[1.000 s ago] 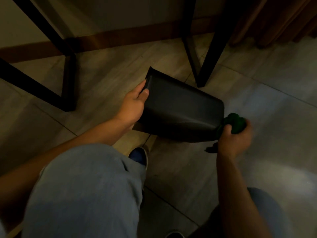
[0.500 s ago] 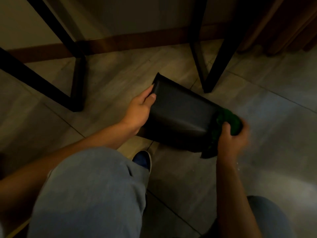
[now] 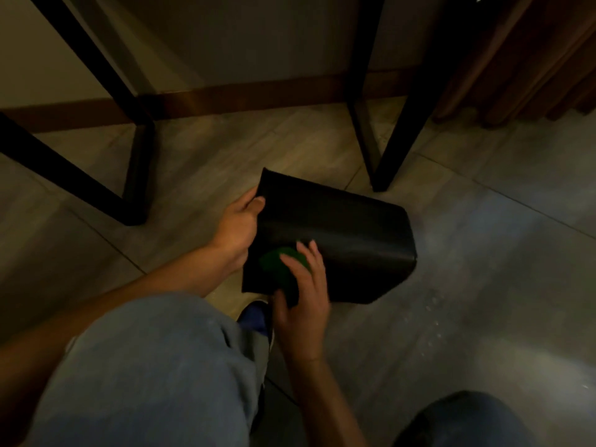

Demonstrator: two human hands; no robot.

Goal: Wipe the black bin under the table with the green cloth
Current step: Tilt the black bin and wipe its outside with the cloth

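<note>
The black bin (image 3: pixel 338 240) is lying tipped on its side on the tiled floor (image 3: pixel 483 253), its open end facing left and its closed base pointing right, just in front of the dark metal legs (image 3: pixel 387 150) of the worktop. The left hand (image 3: pixel 237 230) is gripping the rim at the open end, thumb on the outer face and fingers curled out of sight round the edge. The right hand (image 3: pixel 301 298) is pressing the green cloth (image 3: pixel 279 269) against the near side wall of the bin, close to the open end; its fingers are lying fairly straight and spread over the cloth, with the thumb tucked under the cloth's lower edge, so it is holding the cloth against the wall. A knee in light blue jeans (image 3: pixel 145 375) is filling the lower left, and the toe of a blue shoe (image 3: pixel 253 317) is showing just below the bin. A brown skirting board (image 3: pixel 225 101) is running along the wall behind.
</note>
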